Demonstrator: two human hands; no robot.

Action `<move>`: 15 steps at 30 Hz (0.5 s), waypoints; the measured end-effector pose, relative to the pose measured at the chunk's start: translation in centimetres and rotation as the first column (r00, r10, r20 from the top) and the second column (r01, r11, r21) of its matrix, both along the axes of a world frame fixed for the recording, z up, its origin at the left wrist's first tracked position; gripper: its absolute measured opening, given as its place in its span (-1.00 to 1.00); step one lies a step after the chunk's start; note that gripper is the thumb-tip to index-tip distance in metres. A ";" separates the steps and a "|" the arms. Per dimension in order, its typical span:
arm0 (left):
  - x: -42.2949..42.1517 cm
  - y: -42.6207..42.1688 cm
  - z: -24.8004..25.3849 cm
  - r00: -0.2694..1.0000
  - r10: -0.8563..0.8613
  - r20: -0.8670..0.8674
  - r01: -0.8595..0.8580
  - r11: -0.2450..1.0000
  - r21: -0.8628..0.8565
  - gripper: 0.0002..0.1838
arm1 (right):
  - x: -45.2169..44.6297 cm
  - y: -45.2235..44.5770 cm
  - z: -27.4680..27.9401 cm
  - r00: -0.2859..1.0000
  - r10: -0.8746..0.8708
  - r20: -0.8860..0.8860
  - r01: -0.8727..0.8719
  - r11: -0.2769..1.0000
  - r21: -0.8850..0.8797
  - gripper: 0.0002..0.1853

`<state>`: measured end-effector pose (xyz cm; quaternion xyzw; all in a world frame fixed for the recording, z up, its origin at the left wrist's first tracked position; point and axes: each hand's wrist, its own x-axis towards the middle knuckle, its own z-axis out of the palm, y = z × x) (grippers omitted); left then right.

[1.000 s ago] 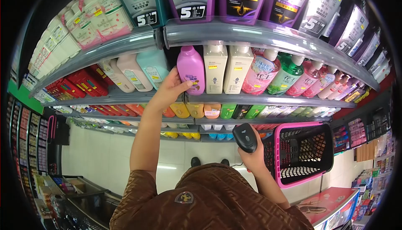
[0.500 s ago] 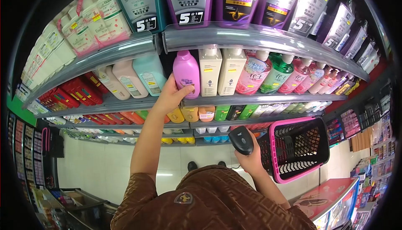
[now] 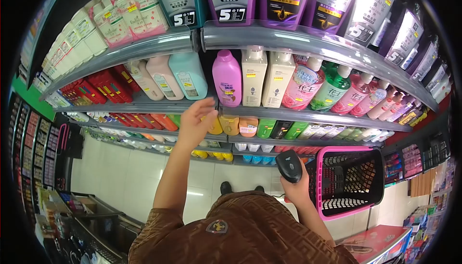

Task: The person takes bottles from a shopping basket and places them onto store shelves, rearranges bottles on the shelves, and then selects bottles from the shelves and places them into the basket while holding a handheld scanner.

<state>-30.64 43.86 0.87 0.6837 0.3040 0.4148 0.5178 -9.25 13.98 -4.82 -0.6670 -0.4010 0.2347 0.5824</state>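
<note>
The left hand has let go of the purple bottle — its fingers, loosely open and holding nothing, now hang apart from it, in front of the shelf edge. The bottle stands upright on the shelf unaided, just beside a cream bottle, its yellow tag uncovered — so that hand is free. The right hand is unchanged, fingers wrapped round the scanner, near the basket.
</note>
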 end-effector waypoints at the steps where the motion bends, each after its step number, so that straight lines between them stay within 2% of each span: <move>1: -1.0 0.2 -0.6 1.000 0.009 -0.004 -0.009 1.000 0.000 -0.55 | 0.1 -0.2 -0.5 1.000 0.000 -0.012 0.000 1.000 -0.004 -0.25; 3: -3.1 0.5 -1.3 0.984 0.180 0.006 -0.179 0.982 -0.054 -0.73 | 0.4 -0.5 -1.1 1.000 0.016 -0.027 -0.016 1.000 -0.009 -0.25; 4: -3.9 0.7 -1.6 0.981 0.194 0.003 -0.194 0.980 -0.056 -0.73 | 0.4 -0.6 -1.2 0.999 0.027 -0.043 -0.028 1.000 -0.015 -0.27; 6: -5.2 1.4 -0.3 0.919 0.359 0.165 -0.370 0.928 0.042 -0.82 | 0.3 -0.6 -1.1 0.997 0.055 -0.059 -0.056 0.998 -0.013 -0.30; 7: -6.0 2.0 0.1 0.916 0.366 0.163 -0.378 0.925 0.050 -0.82 | 0.2 -0.5 -1.0 0.997 0.073 -0.027 -0.074 0.996 -0.050 -0.34; 9: -7.8 3.7 0.7 0.805 0.519 0.289 -0.565 0.819 0.104 -0.83 | -1.0 -0.3 -1.1 0.996 0.088 0.005 -0.087 0.993 -0.084 -0.37; 11: -10.1 6.2 0.7 0.772 0.535 0.344 -0.596 0.798 0.096 -0.77 | -2.4 0.4 -1.3 0.990 0.137 -0.042 -0.141 0.982 -0.125 -0.43; 12: -11.3 7.3 0.6 0.746 0.557 0.364 -0.610 0.792 0.038 -0.73 | -3.2 1.1 -1.8 0.990 0.135 -0.030 -0.138 0.983 -0.118 -0.43; 13: -12.4 8.4 0.4 0.720 0.580 0.380 -0.620 0.784 -0.021 -0.68 | -4.1 1.9 -2.5 0.983 0.147 -0.108 -0.161 0.977 -0.139 -0.44; 14: -13.6 9.5 0.1 0.766 0.539 0.350 -0.585 0.810 0.033 -0.54 | -5.1 2.8 -3.0 0.970 0.156 -0.188 -0.187 0.970 -0.158 -0.44; 15: -14.2 10.0 0.1 0.766 0.536 0.353 -0.583 0.812 0.032 -0.54 | -6.1 3.9 -2.7 0.971 0.153 -0.185 -0.183 0.970 -0.157 -0.44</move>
